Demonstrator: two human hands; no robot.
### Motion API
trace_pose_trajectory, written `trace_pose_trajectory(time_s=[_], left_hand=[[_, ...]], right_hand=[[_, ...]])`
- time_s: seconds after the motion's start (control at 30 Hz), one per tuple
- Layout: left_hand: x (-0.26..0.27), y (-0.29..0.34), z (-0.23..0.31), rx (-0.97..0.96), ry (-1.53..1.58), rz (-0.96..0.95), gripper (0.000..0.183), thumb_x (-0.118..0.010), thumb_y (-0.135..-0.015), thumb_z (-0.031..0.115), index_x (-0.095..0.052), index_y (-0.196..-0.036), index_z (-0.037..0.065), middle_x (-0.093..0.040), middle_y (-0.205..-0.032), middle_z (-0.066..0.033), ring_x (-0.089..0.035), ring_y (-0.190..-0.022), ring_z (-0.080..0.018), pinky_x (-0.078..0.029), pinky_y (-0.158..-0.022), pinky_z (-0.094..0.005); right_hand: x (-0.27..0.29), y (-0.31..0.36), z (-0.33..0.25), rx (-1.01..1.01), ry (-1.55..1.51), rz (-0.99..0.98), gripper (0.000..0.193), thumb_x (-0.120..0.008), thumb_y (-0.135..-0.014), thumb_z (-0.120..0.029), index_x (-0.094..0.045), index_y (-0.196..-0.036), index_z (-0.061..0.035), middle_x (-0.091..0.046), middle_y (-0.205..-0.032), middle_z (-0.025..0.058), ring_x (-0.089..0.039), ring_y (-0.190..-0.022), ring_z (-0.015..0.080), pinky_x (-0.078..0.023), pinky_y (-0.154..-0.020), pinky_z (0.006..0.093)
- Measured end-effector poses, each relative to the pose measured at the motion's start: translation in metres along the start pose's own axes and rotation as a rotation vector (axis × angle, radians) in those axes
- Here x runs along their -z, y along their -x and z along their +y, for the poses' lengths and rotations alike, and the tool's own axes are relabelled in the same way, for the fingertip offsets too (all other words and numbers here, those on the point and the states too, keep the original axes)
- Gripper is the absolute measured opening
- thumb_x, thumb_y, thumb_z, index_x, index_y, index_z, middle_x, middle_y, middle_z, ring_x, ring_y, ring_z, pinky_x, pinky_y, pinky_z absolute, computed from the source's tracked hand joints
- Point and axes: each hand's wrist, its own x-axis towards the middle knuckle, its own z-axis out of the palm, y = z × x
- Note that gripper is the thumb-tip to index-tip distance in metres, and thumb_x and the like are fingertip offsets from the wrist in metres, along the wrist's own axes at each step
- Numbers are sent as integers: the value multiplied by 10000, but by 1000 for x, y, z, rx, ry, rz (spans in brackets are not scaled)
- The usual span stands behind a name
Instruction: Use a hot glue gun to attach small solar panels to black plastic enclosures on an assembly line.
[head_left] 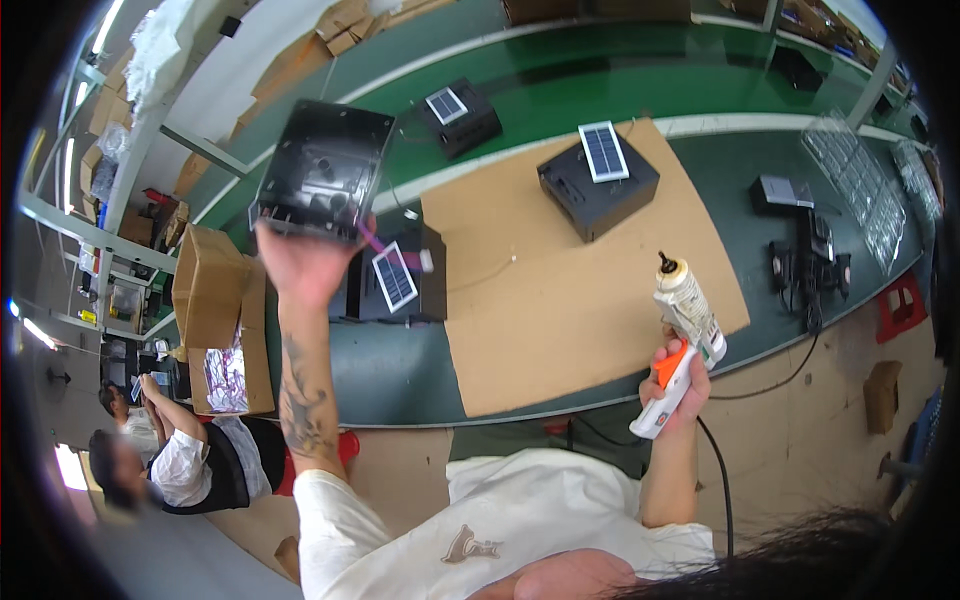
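Note:
My left hand (303, 265) grips the lower edge of a black plastic housing (325, 165), holding it up at the left with its ribbed inner side showing. Purple wire hangs beside my fingers. Behind that hand stands a black box (432, 290) with a small solar panel (395, 277) on it. In my right hand (686, 388) is a white hot glue gun (688, 305) with an orange trigger, its dark nozzle pointing up and away from me. Farther off, a second black box (600, 195) with a solar panel (603, 152) on top rests on a brown cardboard sheet (570, 320).
Another black box (465, 120) with a panel sits on the green belt (600, 75) behind. At right lie black adapters with cables (812, 255) and clear plastic trays (855, 185). An open carton (215, 290) stands left. The gun's cord (722, 470) trails down. Two people sit at far left.

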Motion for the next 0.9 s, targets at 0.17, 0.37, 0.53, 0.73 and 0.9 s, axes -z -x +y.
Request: trace_pose_trajectory(time_s=[0.17,0.37,0.53,0.73,0.9], left_hand=[[30,-135,28,131,-48,161,503,-307,-922,452,-573,-1220,146,-572,-1250,-113,-496,-1128,-314,-369,-954,-569],[124,-249,15,142,-15,311,589,-288,-957,562,-544,-1294,154,-532,-1342,-120,-486,-1193,-331,-427,-957,-598],[173,-264,33,184,-242,458,773,-265,-937,727,-352,-1481,185,-393,-1499,-135,-396,-1350,-365,-391,-1052,-583],[195,-257,92,-266,-1281,734,737,-583,-913,492,-364,-1470,61,-441,-1446,-218,-481,-1282,-367,-414,-1038,-486],[25,-258,-31,-660,-1794,-78,824,-722,-827,411,-383,-1447,-14,-448,-1426,-282,-433,-1338,-382,-344,-1113,-406]], right_hand=[[9,-15,4,63,64,137,487,-610,-936,-300,-452,-1307,-26,-648,-1065,80,-631,-999,249,-534,-488,358],[17,-3,8,108,256,140,371,-607,-923,-297,-541,-1171,-29,-664,-1025,147,-645,-968,337,-503,-456,363],[27,-3,5,80,241,74,389,-598,-924,-302,-551,-1182,-16,-677,-1042,168,-651,-996,340,-506,-459,363],[22,-4,12,49,147,17,459,-613,-906,-298,-530,-1243,2,-683,-1035,178,-655,-984,345,-517,-467,366],[20,-6,9,103,170,116,511,-614,-897,-278,-489,-1303,8,-682,-1006,186,-660,-933,366,-519,-456,385]])
